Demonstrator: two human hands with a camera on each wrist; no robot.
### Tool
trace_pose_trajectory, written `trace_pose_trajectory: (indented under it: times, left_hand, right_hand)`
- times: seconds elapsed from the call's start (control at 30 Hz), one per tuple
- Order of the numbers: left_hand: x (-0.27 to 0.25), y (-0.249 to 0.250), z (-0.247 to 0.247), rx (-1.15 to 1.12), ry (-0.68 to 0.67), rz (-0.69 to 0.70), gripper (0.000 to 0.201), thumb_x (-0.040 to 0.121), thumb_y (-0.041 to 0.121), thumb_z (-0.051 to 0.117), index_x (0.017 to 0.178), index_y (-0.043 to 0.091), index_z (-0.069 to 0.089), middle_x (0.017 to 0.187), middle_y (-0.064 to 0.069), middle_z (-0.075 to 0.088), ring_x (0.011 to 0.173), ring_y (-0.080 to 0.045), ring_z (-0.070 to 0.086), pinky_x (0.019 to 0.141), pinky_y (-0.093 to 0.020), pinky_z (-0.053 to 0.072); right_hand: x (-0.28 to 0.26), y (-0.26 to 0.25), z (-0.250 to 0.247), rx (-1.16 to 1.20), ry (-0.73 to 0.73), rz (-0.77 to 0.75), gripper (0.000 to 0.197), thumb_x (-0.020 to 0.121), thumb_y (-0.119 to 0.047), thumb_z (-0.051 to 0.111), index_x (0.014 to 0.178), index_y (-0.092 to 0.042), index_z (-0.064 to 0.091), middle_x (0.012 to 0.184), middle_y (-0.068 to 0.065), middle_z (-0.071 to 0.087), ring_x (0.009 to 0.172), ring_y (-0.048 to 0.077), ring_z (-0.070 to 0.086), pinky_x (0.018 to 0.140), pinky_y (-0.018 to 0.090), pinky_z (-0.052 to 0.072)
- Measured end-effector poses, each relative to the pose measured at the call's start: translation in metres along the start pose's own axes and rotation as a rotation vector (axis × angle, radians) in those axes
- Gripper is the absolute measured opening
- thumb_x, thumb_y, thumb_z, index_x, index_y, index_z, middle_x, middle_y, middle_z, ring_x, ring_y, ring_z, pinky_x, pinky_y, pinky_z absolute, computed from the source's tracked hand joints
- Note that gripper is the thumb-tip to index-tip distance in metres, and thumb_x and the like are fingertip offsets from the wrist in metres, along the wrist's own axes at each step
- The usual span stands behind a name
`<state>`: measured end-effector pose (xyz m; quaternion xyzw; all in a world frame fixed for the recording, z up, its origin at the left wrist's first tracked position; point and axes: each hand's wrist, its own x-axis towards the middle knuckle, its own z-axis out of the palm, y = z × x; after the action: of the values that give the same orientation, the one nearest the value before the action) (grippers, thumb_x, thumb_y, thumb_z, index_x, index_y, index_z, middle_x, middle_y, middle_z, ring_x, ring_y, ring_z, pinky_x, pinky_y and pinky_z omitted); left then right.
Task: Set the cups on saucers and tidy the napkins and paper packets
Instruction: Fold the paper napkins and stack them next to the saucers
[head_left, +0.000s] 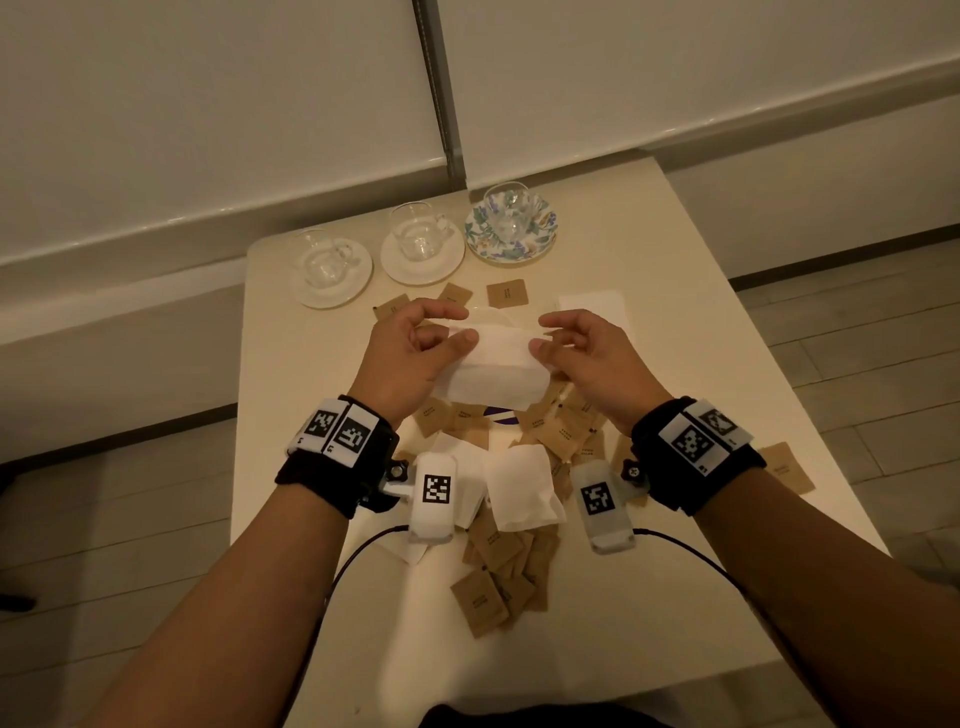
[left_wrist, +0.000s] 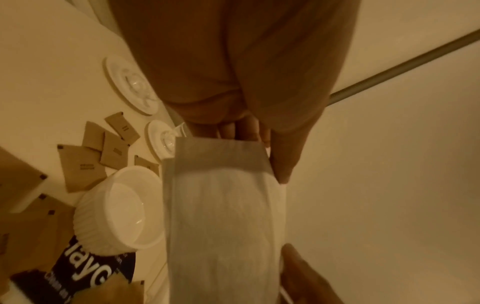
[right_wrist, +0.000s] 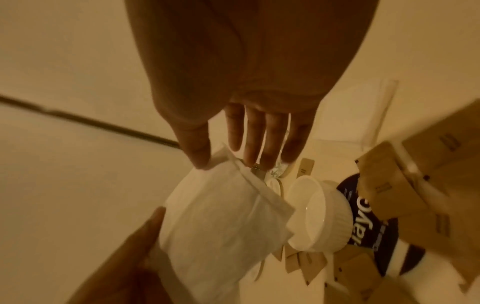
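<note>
Both hands hold one white napkin up over the middle of the table. My left hand pinches its left end and my right hand pinches its right end between thumb and fingers. Three glass cups stand on saucers along the far edge: two on white saucers, one on a floral saucer. Brown paper packets lie scattered under and in front of my wrists. More white napkins lie among them.
A white ribbed bowl sits on a dark printed sheet under the held napkin. A flat white napkin lies beyond my right hand. The table's edges drop to a tiled floor on both sides. A wall stands behind.
</note>
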<state>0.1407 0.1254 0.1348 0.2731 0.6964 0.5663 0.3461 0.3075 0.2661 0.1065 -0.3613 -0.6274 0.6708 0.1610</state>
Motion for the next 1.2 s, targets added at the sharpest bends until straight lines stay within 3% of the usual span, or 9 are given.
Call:
trace_pose_trajectory:
  times: [0.07,0.13,0.3,0.47,0.57,0.77,0.9,1.07,1.2]
  left_hand:
    - [0.001,0.004,-0.002,0.054,-0.05,0.01,0.021,0.082,0.016,0.077,0.101,0.021,0.069,0.079,-0.026,0.066,0.075,-0.027,0.063,0.076,-0.042,0.053]
    - [0.002,0.007,-0.001,0.111,-0.093,0.018,0.026,0.08,0.016,0.079,0.103,0.017,0.068,0.072,-0.018,0.066,0.072,-0.025,0.062,0.075,-0.039,0.052]
    - [0.001,0.011,-0.001,0.177,-0.152,0.045,0.026,0.08,0.016,0.079,0.103,0.015,0.068,0.082,-0.03,0.066,0.07,-0.024,0.057,0.068,-0.032,0.048]
    - [0.001,0.005,-0.002,0.228,-0.207,-0.053,0.022,0.089,0.025,0.069,0.104,0.008,0.07,0.1,-0.012,0.074,0.092,-0.027,0.07,0.082,-0.037,0.054]
    - [0.001,-0.001,-0.007,0.271,-0.222,-0.096,0.038,0.093,0.029,0.065,0.096,-0.008,0.065,0.088,-0.021,0.065,0.078,-0.035,0.058,0.077,-0.045,0.046]
    - [0.0,0.005,-0.005,0.233,-0.258,-0.088,0.027,0.082,0.024,0.076,0.095,0.003,0.067,0.09,-0.045,0.058,0.076,-0.032,0.055,0.073,-0.045,0.043]
    - [0.003,0.009,-0.002,0.232,-0.24,-0.038,0.029,0.071,0.036,0.084,0.087,0.014,0.072,0.093,-0.027,0.068,0.078,-0.029,0.063,0.078,-0.049,0.051]
    - [0.004,0.003,-0.009,0.259,-0.21,-0.03,0.009,0.077,0.018,0.081,0.078,0.025,0.075,0.094,-0.014,0.072,0.09,-0.039,0.067,0.087,-0.057,0.054]
    - [0.005,0.003,-0.008,0.271,-0.213,0.009,0.014,0.076,0.018,0.083,0.075,0.03,0.075,0.088,-0.007,0.073,0.084,-0.031,0.069,0.081,-0.047,0.057]
  right_hand:
    - [0.001,-0.005,0.001,-0.179,0.002,-0.11,0.039,0.088,-0.034,0.07,0.124,-0.025,0.057,0.117,-0.009,0.061,0.112,0.006,0.057,0.093,0.026,0.048]
    - [0.001,-0.013,0.005,-0.257,-0.079,-0.166,0.036,0.09,-0.036,0.067,0.123,-0.025,0.059,0.122,-0.011,0.061,0.118,0.004,0.053,0.097,0.027,0.043]
    - [0.0,-0.023,0.013,-0.283,-0.219,-0.194,0.015,0.091,-0.023,0.067,0.098,-0.009,0.07,0.093,0.009,0.073,0.081,0.013,0.067,0.076,0.034,0.054]
    - [-0.002,-0.017,0.012,-0.195,-0.234,-0.153,0.018,0.094,-0.024,0.064,0.095,-0.009,0.073,0.086,0.011,0.074,0.073,0.016,0.067,0.068,0.032,0.056]
    - [-0.002,-0.01,0.009,-0.186,-0.228,-0.125,0.019,0.095,-0.025,0.062,0.096,-0.01,0.074,0.088,0.004,0.075,0.078,0.012,0.069,0.073,0.029,0.056]
    - [-0.001,-0.008,0.012,-0.059,-0.217,-0.04,0.02,0.088,-0.028,0.071,0.102,-0.014,0.071,0.095,0.008,0.074,0.087,0.02,0.07,0.08,0.031,0.055]
    - [0.001,-0.012,0.015,-0.124,-0.21,-0.091,0.017,0.089,-0.027,0.07,0.09,-0.01,0.071,0.085,0.011,0.074,0.074,0.019,0.069,0.07,0.034,0.054]
    - [0.004,-0.012,0.005,-0.018,-0.142,-0.057,0.01,0.087,-0.025,0.072,0.081,-0.017,0.068,0.073,0.001,0.072,0.066,0.013,0.067,0.062,0.026,0.053]
    - [0.006,-0.014,0.005,0.015,-0.142,-0.066,0.012,0.085,-0.027,0.075,0.077,-0.021,0.068,0.076,0.006,0.072,0.067,0.015,0.066,0.063,0.03,0.053]
